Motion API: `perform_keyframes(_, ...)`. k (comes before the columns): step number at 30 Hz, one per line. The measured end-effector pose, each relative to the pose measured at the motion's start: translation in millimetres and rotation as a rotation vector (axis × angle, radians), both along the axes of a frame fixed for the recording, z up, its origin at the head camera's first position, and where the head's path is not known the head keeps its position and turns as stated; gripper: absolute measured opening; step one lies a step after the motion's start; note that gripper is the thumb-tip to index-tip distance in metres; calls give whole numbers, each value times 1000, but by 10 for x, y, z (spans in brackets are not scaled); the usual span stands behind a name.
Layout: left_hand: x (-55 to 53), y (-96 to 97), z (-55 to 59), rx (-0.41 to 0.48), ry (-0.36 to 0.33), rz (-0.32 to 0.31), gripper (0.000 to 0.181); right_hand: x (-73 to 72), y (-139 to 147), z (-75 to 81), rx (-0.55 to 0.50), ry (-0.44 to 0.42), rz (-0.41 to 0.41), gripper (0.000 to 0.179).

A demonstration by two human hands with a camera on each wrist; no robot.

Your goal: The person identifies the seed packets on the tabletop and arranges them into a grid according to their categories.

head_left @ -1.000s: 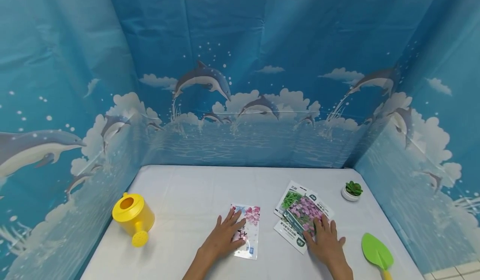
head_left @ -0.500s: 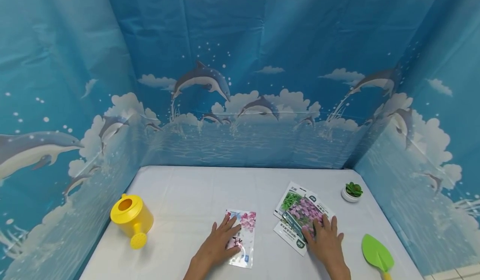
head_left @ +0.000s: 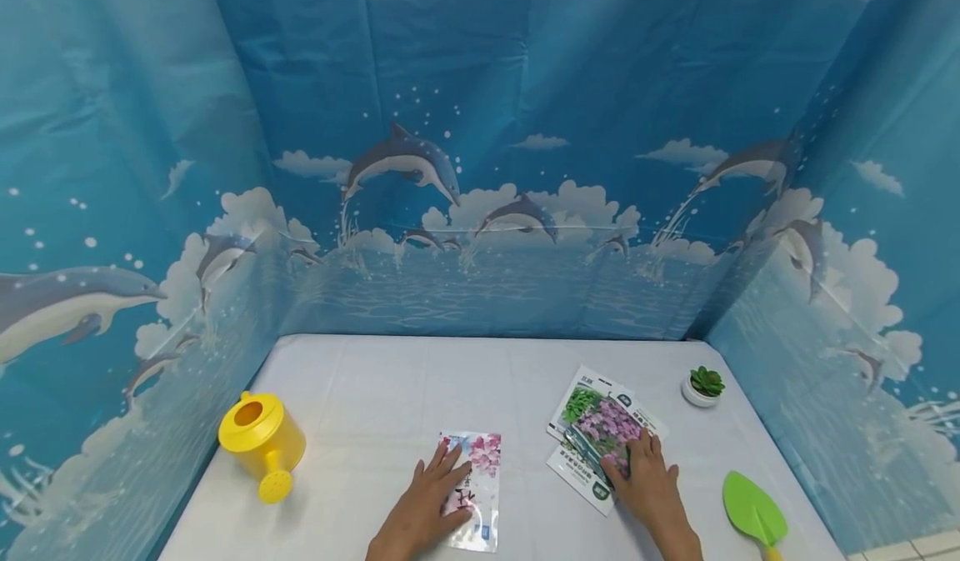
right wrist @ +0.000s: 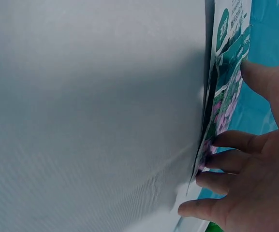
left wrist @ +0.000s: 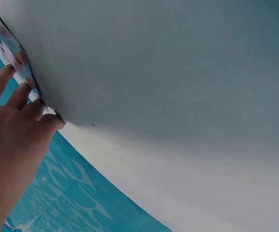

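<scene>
My left hand (head_left: 422,504) rests with spread fingers on a seed packet (head_left: 486,490) printed with pink blossoms, flat on the white tabletop. In the left wrist view the fingertips of that hand (left wrist: 18,128) press along the packet (left wrist: 19,60). At the right, several seed packets overlap in a fanned pile. On top lies one with purple flowers (head_left: 606,422), touched by my right hand (head_left: 651,493). A packet with green leaves (head_left: 577,404) pokes out behind it, and a white text-covered packet (head_left: 579,479) in front. Right-hand fingers (right wrist: 226,162) lie extended on the pile's face.
A yellow watering can (head_left: 264,440) stands at the table's left side. Toward the right edge are a small succulent in a white pot (head_left: 701,394) and a green trowel (head_left: 750,507) with a yellow handle. Blue dolphin-printed curtains (head_left: 480,286) enclose the table's back and sides.
My left hand has slid the pink-blossom packet toward me and slightly left. The right hand has stayed on the pile with only a slight shift.
</scene>
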State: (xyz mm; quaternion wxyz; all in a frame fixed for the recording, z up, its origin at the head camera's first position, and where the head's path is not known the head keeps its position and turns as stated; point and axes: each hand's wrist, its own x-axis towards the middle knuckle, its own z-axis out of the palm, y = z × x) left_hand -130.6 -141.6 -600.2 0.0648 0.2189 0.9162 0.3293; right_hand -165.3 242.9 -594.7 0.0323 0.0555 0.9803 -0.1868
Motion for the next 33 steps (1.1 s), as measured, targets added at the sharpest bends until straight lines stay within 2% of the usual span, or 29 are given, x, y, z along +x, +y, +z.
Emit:
perform_keyframes(10, 75, -27, 26, 5, 2, -9, 71, -32, -15, 12, 30, 79, 3, 72)
perform_keyframes(13, 98, -49, -13, 15, 8, -20, 71, -31, -6, 18, 39, 100, -9, 71)
perform_keyframes(19, 129, -91, -111, 47, 63, -34, 71, -35, -4, -6, 46, 135, -28, 68)
perform_keyframes(25, 146, -147, -151, 63, 42, -39, 73, -38, -57, 19, 45, 117, -51, 68)
perform_keyframes(29, 142, -200, -247, 101, 88, -46, 72, -42, -78, 30, 52, 114, -51, 69)
perform_keyframes(33, 144, -228, -322, 103, 133, -46, 72, -36, -75, 26, 73, 133, -40, 70)
